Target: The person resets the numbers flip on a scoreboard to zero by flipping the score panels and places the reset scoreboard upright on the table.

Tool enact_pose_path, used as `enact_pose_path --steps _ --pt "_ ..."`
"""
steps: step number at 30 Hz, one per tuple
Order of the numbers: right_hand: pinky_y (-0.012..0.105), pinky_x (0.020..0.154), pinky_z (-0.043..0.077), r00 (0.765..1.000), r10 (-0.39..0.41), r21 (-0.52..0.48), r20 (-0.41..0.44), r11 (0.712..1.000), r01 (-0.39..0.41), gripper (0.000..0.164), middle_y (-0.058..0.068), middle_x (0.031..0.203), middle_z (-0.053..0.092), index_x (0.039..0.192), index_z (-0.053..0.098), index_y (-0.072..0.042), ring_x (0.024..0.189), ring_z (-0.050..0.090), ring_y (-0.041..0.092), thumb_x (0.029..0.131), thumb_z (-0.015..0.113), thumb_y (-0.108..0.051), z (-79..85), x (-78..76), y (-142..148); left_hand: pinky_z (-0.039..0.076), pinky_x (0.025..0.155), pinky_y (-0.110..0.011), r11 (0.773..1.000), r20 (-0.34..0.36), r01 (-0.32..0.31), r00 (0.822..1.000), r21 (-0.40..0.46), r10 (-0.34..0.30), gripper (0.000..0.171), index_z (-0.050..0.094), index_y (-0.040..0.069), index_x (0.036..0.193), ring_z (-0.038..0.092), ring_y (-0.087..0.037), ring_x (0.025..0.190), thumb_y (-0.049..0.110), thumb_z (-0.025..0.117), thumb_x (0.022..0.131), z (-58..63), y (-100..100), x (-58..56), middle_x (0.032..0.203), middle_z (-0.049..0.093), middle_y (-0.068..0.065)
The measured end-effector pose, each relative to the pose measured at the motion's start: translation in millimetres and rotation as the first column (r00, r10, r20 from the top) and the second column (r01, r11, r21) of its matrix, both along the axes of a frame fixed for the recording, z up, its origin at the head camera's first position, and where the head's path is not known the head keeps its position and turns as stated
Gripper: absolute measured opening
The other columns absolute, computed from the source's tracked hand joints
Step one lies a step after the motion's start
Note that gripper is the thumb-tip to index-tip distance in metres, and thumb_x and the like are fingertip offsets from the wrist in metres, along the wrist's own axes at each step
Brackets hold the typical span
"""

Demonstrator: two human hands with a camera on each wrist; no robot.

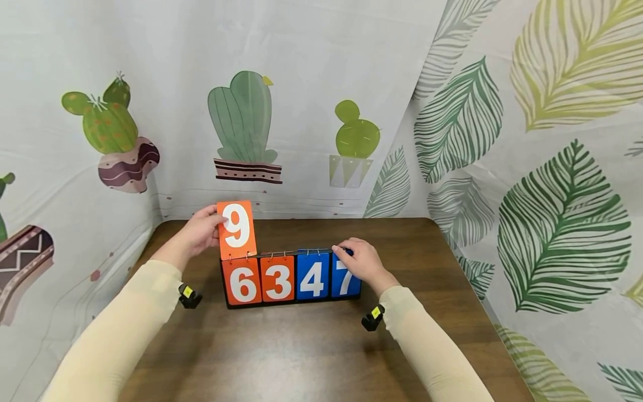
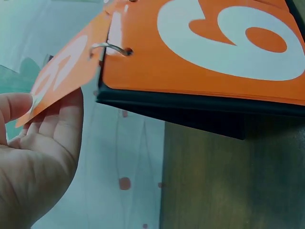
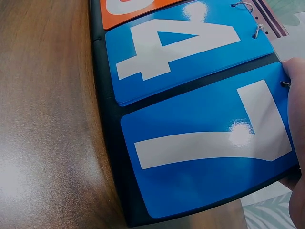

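Note:
A flip scoreboard stands on the table, its orange cards reading 6 and 3, its blue cards 4 and 7. Above the 6, an orange card with a white 9 is lifted upright on its rings. My left hand pinches that card by its left edge, thumb in front and fingers behind, as the left wrist view shows. My right hand grips the scoreboard's top right corner, thumb over the 7 card's upper edge. The fingers behind the board are hidden.
The brown wooden table extends around the scoreboard. Behind it and at the sides hang white cloths, one with cactus prints, another with leaf prints. Small black wrist devices sit at both cuffs.

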State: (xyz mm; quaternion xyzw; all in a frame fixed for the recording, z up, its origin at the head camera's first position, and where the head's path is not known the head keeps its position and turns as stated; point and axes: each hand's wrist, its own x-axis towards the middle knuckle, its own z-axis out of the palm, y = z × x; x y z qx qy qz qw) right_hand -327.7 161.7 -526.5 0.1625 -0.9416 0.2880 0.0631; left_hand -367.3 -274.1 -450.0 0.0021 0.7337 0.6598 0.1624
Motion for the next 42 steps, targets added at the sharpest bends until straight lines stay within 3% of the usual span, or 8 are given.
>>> enact_pose_path --steps 9,16,21,25,29,32,39,42 --pt "0.047 0.103 0.053 1.000 -0.011 -0.007 0.000 1.000 0.011 0.045 -0.001 0.117 0.074 0.115 0.077 -0.019 0.113 0.067 0.021 0.103 0.053 -0.055 -1.8 0.9 0 0.062 0.083 -0.037 0.994 -0.081 0.068 0.994 -0.087 -0.075 0.052 0.034 0.004 0.155 0.075 -0.015 0.095 0.025 0.049 0.109 12.9 0 17.1 0.104 0.072 0.011" --pt "0.047 0.101 0.054 1.000 -0.013 -0.012 -0.011 1.000 0.013 0.046 0.000 0.115 0.074 0.114 0.077 -0.018 0.110 0.068 0.022 0.103 0.052 -0.055 -0.9 1.1 0 0.061 0.085 -0.031 0.963 -0.209 0.114 0.963 -0.243 -0.167 0.043 0.053 -0.006 0.136 0.070 -0.007 0.095 0.025 0.054 0.107 28.1 9 45.7 0.105 0.071 0.009" --pt "0.047 0.100 0.055 1.000 -0.015 -0.024 -0.019 1.000 0.015 0.045 0.000 0.113 0.074 0.113 0.077 -0.018 0.109 0.068 0.022 0.103 0.053 -0.054 -0.2 0.3 1 0.058 0.083 -0.033 0.924 -0.322 0.136 0.911 -0.358 -0.259 0.026 0.069 -0.002 0.115 0.067 -0.013 0.089 0.019 0.059 0.104 29.8 17 59.4 0.100 0.073 -0.005" --pt "0.047 0.101 0.054 1.000 -0.015 -0.023 -0.016 1.000 0.014 0.045 -0.001 0.114 0.074 0.113 0.077 -0.019 0.110 0.068 0.022 0.103 0.053 -0.055 -0.7 -0.4 2 0.057 0.078 -0.033 0.886 -0.388 0.126 0.865 -0.446 -0.318 0.013 0.072 0.007 0.101 0.065 -0.023 0.085 0.016 0.063 0.101 25.0 22 68.9 0.095 0.071 -0.013" --pt "0.047 0.101 0.054 1.000 -0.015 -0.022 -0.010 1.000 0.014 0.046 0.000 0.116 0.074 0.114 0.077 -0.019 0.111 0.067 0.022 0.103 0.053 -0.056 -1.0 -0.5 1 0.057 0.079 -0.030 0.859 -0.391 0.152 0.842 -0.489 -0.372 0.011 0.073 0.011 0.105 0.067 -0.027 0.089 0.013 0.064 0.100 18.7 23 81.0 0.101 0.073 -0.016" --pt "0.047 0.101 0.054 1.000 -0.016 -0.024 -0.007 1.000 0.016 0.046 0.000 0.117 0.074 0.115 0.077 -0.018 0.112 0.067 0.023 0.103 0.053 -0.055 -0.3 -0.3 1 0.057 0.083 -0.027 0.843 -0.405 0.159 0.821 -0.515 -0.402 0.017 0.075 0.010 0.111 0.068 -0.018 0.096 0.008 0.064 0.099 13.3 24 90.2 0.110 0.075 -0.014" --pt "0.048 0.101 0.054 1.000 -0.017 -0.024 0.000 1.000 0.017 0.046 0.000 0.116 0.074 0.116 0.076 -0.018 0.112 0.067 0.023 0.103 0.052 -0.055 0.3 0.6 0 0.057 0.083 -0.022 0.849 -0.513 0.106 0.755 -0.518 -0.408 0.025 0.077 0.008 0.114 0.067 -0.001 0.096 0.000 0.068 0.093 -7.6 27 110.0 0.113 0.077 -0.010" --pt "0.048 0.102 0.054 1.000 -0.017 -0.022 0.001 1.000 0.017 0.046 0.000 0.117 0.074 0.116 0.076 -0.019 0.112 0.067 0.023 0.103 0.052 -0.056 -0.4 0.6 0 0.056 0.083 -0.020 0.847 -0.586 0.045 0.702 -0.530 -0.405 0.031 0.078 0.014 0.113 0.069 -0.005 0.098 -0.003 0.072 0.088 -19.6 27 118.6 0.111 0.078 -0.002"
